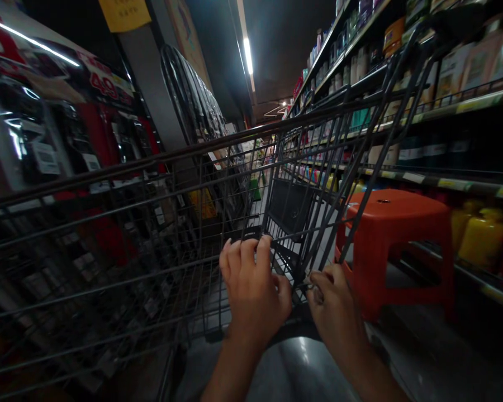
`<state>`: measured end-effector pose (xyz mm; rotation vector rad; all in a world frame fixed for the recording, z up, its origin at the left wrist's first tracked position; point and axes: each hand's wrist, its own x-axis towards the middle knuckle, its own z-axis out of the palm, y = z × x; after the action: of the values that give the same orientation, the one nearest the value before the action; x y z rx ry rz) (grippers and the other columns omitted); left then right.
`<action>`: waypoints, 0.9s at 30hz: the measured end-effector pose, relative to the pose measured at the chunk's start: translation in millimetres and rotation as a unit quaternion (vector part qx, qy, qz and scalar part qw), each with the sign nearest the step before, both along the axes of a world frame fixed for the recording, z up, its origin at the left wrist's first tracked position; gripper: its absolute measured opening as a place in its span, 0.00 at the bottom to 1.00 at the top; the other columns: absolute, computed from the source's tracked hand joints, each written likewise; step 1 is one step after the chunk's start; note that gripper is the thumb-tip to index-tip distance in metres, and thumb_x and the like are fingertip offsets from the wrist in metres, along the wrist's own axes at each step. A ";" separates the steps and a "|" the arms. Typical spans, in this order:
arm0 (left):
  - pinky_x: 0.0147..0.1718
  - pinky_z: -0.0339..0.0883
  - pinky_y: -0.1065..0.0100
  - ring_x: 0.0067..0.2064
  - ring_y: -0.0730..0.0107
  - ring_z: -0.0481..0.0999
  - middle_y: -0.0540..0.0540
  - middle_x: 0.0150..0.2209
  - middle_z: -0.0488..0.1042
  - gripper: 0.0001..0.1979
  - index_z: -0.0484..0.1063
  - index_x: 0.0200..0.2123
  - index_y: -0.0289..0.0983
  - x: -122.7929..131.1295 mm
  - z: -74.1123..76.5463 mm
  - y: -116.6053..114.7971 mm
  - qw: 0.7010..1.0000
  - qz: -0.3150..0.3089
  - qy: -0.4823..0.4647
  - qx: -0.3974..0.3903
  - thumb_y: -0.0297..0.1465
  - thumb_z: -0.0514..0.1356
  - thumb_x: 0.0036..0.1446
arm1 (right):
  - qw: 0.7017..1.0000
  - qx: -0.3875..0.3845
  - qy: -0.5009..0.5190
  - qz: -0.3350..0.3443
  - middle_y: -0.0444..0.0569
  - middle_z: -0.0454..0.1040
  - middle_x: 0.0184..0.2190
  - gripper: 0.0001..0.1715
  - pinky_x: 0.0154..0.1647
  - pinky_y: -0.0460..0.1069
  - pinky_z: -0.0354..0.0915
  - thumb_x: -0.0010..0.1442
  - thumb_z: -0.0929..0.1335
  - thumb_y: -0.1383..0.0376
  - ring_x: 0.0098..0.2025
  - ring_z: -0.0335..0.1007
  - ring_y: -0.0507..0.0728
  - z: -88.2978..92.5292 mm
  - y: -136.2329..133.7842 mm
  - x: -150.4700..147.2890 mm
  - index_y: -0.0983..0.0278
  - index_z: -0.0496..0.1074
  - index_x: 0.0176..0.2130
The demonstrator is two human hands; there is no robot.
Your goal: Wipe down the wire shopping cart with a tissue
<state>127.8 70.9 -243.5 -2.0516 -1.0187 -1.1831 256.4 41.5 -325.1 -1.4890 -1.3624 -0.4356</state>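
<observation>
A dark wire shopping cart (184,151) fills the middle and left of the head view, seen from close by and at a slant. My left hand (254,279) has its fingers hooked over the cart's wires, with the fingertips at a horizontal bar. To its right, my right hand (335,301) is closed around a part of the cart near its corner; the exact part is hidden by the fingers. A dark flat panel (289,206) sits in the cart beyond my hands.
An orange plastic stool (398,206) stands right of the cart, close to my right hand. Shelves (452,109) of bottles line the right side, with yellow bottles (484,237) low down. Packaged goods (46,151) hang at left. The aisle runs on ahead.
</observation>
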 end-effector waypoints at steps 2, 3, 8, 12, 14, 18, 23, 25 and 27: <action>0.63 0.46 0.50 0.49 0.54 0.62 0.42 0.42 0.66 0.26 0.66 0.50 0.33 2.3 0.4 -0.3 1.000 -0.003 -0.013 -0.003 0.25 0.56 0.44 | 1.000 0.007 0.008 0.010 0.49 0.64 0.33 0.14 0.28 0.48 0.66 0.55 0.61 0.76 0.29 0.68 0.54 -5.0 -0.3 -0.1 0.66 0.73 0.37; 0.63 0.45 0.50 0.49 0.54 0.62 0.42 0.41 0.66 0.25 0.66 0.49 0.33 3.3 0.8 -0.6 1.000 -0.006 -0.019 -0.005 0.25 0.56 0.43 | 1.000 0.010 0.011 0.015 0.49 0.65 0.34 0.14 0.28 0.48 0.66 0.56 0.61 0.76 0.30 0.69 0.54 -6.6 -0.5 0.3 0.66 0.72 0.38; 0.62 0.45 0.49 0.47 0.55 0.62 0.43 0.40 0.65 0.26 0.65 0.48 0.34 5.5 2.3 -3.9 0.997 -0.051 -0.043 -0.033 0.26 0.55 0.40 | 0.999 0.027 0.015 0.027 0.48 0.66 0.34 0.15 0.29 0.46 0.68 0.58 0.61 0.76 0.30 0.70 0.53 -11.0 -4.8 4.5 0.65 0.71 0.41; 0.60 0.45 0.47 0.46 0.55 0.62 0.44 0.39 0.65 0.27 0.64 0.47 0.36 6.4 2.6 -10.4 0.992 -0.093 -0.060 -0.056 0.27 0.54 0.38 | 0.999 0.030 0.008 0.018 0.47 0.66 0.33 0.13 0.29 0.47 0.68 0.60 0.61 0.74 0.29 0.71 0.52 -13.8 -13.5 8.5 0.66 0.72 0.42; 0.60 0.45 0.47 0.46 0.55 0.62 0.44 0.39 0.65 0.28 0.64 0.47 0.36 7.7 2.6 -15.4 0.990 -0.108 -0.069 -0.063 0.28 0.53 0.37 | 1.000 0.024 0.003 0.011 0.47 0.66 0.34 0.13 0.28 0.47 0.68 0.60 0.61 0.73 0.28 0.71 0.52 -14.5 -19.1 10.4 0.66 0.72 0.42; 0.59 0.45 0.48 0.47 0.55 0.62 0.44 0.39 0.65 0.28 0.64 0.48 0.36 11.5 1.8 -26.7 0.986 -0.131 -0.085 -0.065 0.28 0.53 0.37 | 0.999 0.031 -0.013 0.005 0.47 0.67 0.33 0.13 0.27 0.46 0.69 0.61 0.61 0.72 0.28 0.72 0.52 -14.7 -31.3 15.2 0.66 0.72 0.42; 0.58 0.46 0.48 0.45 0.57 0.63 0.45 0.38 0.65 0.28 0.64 0.48 0.36 14.1 0.4 -40.0 0.979 -0.159 -0.102 -0.073 0.29 0.51 0.38 | 0.998 0.045 -0.040 -0.006 0.45 0.67 0.32 0.11 0.24 0.44 0.68 0.62 0.61 0.70 0.25 0.71 0.50 -14.1 -48.3 21.1 0.66 0.72 0.41; 0.57 0.47 0.48 0.45 0.57 0.63 0.45 0.39 0.65 0.28 0.64 0.48 0.36 13.8 -0.1 -44.4 0.977 -0.169 -0.108 -0.076 0.29 0.51 0.39 | 0.997 0.049 -0.057 -0.014 0.45 0.67 0.32 0.11 0.23 0.43 0.68 0.62 0.61 0.69 0.24 0.70 0.49 -13.3 -55.2 22.2 0.66 0.72 0.40; 0.57 0.47 0.48 0.45 0.57 0.63 0.45 0.39 0.65 0.28 0.64 0.48 0.36 12.9 -0.5 -47.6 0.976 -0.175 -0.112 -0.072 0.29 0.51 0.38 | 0.995 0.057 -0.076 -0.025 0.45 0.67 0.32 0.11 0.24 0.43 0.68 0.63 0.61 0.68 0.24 0.71 0.49 -12.0 -61.4 22.8 0.65 0.72 0.39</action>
<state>140.7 23.2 -244.0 -2.3175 -0.8876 -1.5916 279.2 -20.0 -337.1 -1.4217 -1.3962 -0.6590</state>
